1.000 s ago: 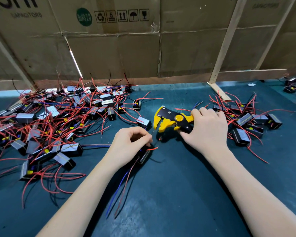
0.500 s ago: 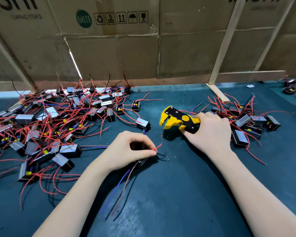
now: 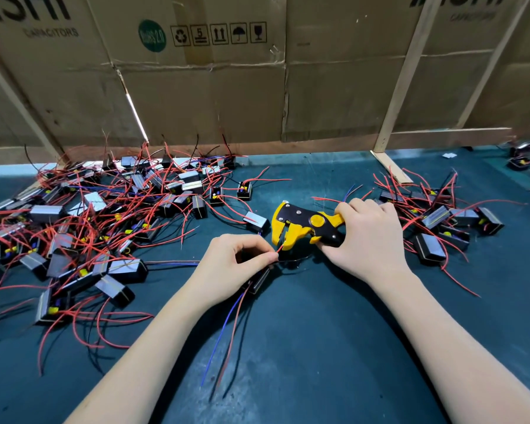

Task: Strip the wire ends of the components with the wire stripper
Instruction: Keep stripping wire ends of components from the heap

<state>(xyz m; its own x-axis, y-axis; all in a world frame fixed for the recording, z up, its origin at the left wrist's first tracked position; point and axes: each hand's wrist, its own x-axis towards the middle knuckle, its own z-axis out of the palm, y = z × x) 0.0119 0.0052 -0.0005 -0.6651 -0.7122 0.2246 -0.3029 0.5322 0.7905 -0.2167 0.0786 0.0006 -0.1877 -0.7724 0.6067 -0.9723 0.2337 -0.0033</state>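
My right hand [image 3: 367,240] grips the handles of a yellow and black wire stripper [image 3: 300,223], jaws pointing left and down. My left hand [image 3: 233,264] pinches a short red wire end [image 3: 279,248] between thumb and forefinger, its tip right at the stripper's jaws. Under that hand lies a small black component [image 3: 259,281], partly hidden, with a blue wire [image 3: 219,335] and a red wire trailing toward me over the dark green table [image 3: 318,347].
A big heap of black components with red wires [image 3: 83,228] covers the table's left side. A smaller heap [image 3: 441,221] lies right of my right hand. Cardboard boxes [image 3: 202,87] and a wooden frame [image 3: 401,75] wall off the back edge.
The stripper has swung down and left toward my left hand, so its jaws now meet the red wire end. My left hand has held its place, still pinching the wire.
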